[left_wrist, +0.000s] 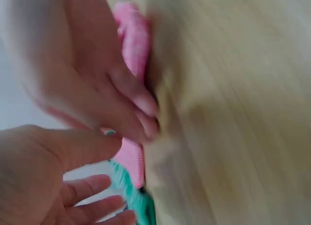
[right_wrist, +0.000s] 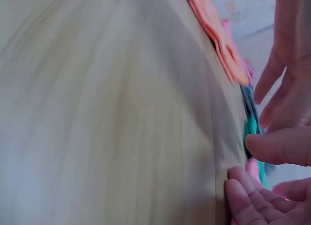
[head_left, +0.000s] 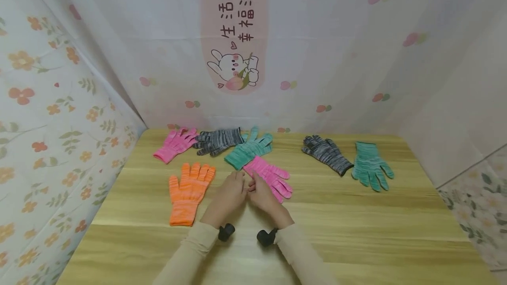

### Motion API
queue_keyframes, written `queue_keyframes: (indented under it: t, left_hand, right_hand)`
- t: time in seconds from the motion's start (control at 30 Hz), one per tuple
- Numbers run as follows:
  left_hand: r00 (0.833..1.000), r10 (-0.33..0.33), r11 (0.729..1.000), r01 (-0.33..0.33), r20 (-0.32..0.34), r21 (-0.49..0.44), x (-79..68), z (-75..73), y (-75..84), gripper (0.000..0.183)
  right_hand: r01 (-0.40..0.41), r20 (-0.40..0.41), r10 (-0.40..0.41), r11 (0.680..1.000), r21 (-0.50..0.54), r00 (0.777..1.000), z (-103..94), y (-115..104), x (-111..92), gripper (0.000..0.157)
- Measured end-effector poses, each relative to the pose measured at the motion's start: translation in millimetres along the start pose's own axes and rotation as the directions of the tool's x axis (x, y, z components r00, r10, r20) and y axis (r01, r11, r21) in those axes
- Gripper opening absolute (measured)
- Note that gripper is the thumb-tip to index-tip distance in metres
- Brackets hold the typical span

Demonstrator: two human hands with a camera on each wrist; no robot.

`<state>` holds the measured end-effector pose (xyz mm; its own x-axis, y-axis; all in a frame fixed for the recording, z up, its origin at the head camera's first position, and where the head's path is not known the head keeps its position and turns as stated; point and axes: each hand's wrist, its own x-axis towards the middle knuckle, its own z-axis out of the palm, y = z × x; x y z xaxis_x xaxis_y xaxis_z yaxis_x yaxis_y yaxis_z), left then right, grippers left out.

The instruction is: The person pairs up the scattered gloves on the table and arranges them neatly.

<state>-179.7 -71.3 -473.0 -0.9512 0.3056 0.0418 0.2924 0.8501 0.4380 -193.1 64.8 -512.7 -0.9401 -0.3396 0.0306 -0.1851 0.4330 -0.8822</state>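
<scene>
On the wood-grain table (head_left: pixel 356 241), an orange knit glove (head_left: pixel 191 192) lies left of a pink knit glove (head_left: pixel 272 176) whose cuff meets a teal knit glove (head_left: pixel 250 149). Nearby, the left hand (head_left: pixel 229 191) and right hand (head_left: pixel 264 195) nearly meet, fingers loosely relaxed.

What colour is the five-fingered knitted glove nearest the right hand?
Bright pink; that knitted glove shows best in the head view.

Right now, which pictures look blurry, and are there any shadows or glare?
Head view: orange glove fairly crisp, pale sheen on the table; left wrist view: blurred wood grain, shadow beside the pink glove; right wrist view: streaked grain, a broad diagonal shadow.
</scene>
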Motion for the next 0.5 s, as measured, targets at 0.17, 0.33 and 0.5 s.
queue_keyframes:
  t: [0.17, 0.33, 0.5]
  left_hand:
    - [0.99, 0.121, 0.983, -0.13, 0.078, 0.127, 17.9, 17.5, 11.4, 0.054]
    - [0.977, 0.177, 0.959, -0.198, 0.121, 0.2, 22.6, 27.4, 22.5, 0.049]
    - [0.972, 0.225, 0.937, -0.237, 0.073, 0.256, 20.8, 25.7, 24.5, 0.032]
  right_hand:
    - [-0.097, -0.005, 0.097, 0.993, -0.067, 0.995, -30.2, 1.6, -26.1, 0.058]
    - [-0.091, -0.015, 0.09, 0.986, -0.138, 0.996, -43.5, 6.1, -38.3, 0.038]
    - [-0.112, -0.022, 0.11, 0.969, -0.222, 0.994, -44.9, 3.6, -37.9, 0.021]
